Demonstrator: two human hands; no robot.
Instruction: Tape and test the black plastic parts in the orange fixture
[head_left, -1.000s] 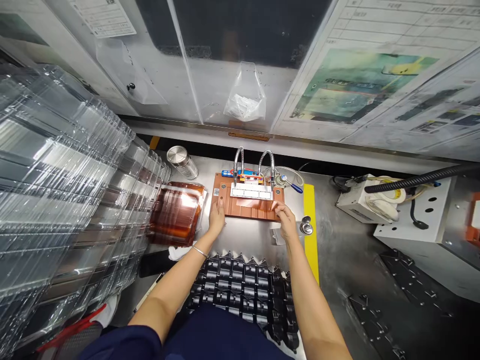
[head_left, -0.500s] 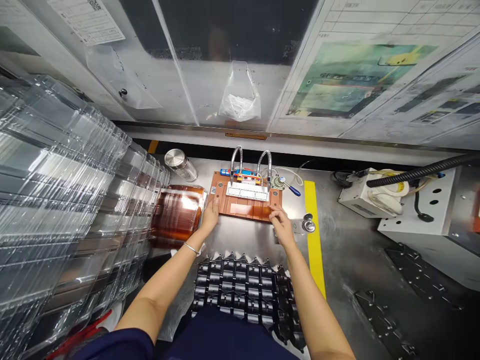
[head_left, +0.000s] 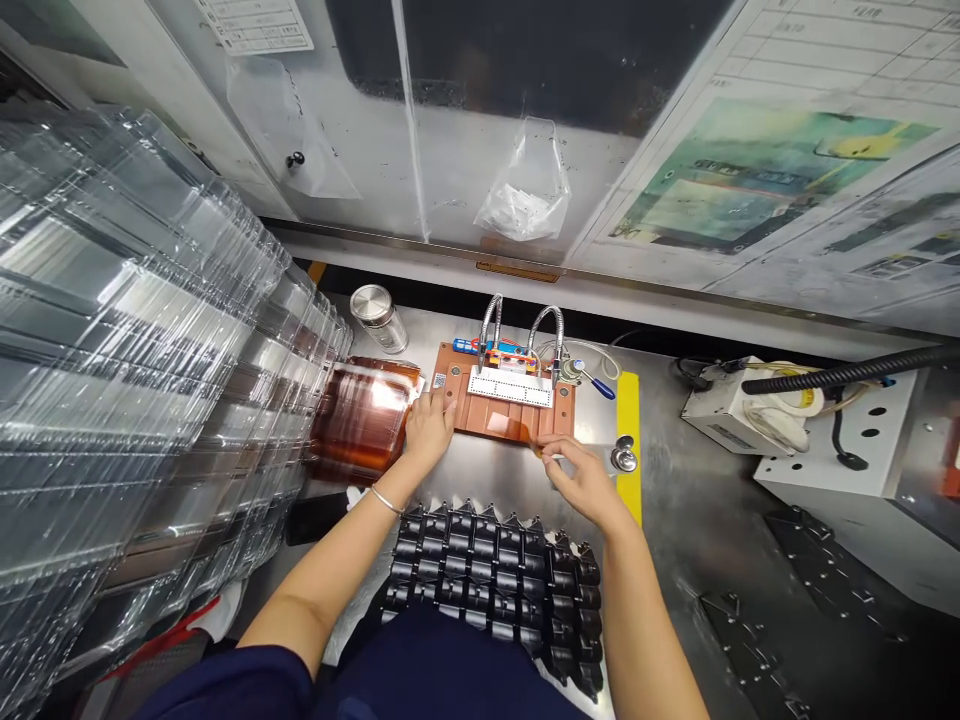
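Note:
A brown fixture block (head_left: 454, 408) lies on the metal bench in front of me, with a white dotted bar light (head_left: 511, 387) above it on two bendy metal necks. My left hand (head_left: 430, 428) rests at the block's left front corner, fingers stretched out and holding nothing. At the front right edge my right hand (head_left: 585, 480) has thumb and forefinger pinched together on what looks like the edge of a thin amber film (head_left: 508, 430). That film lies over the block's front part; its outline is hard to make out.
Stacked clear trays (head_left: 150, 330) rise at left beside a pile of amber sheets (head_left: 367, 415). A lidded glass jar (head_left: 380, 320) stands behind. Black ribbed parts (head_left: 487, 570) lie nearest me. Yellow tape (head_left: 630, 430), a blue-handled lever (head_left: 602, 387) and a white device (head_left: 731, 410) are at right.
My right hand has drawn slightly toward me and turned inward at the block's front edge. My left hand's fingers have come flatter onto the corner. The whole view has shifted a little.

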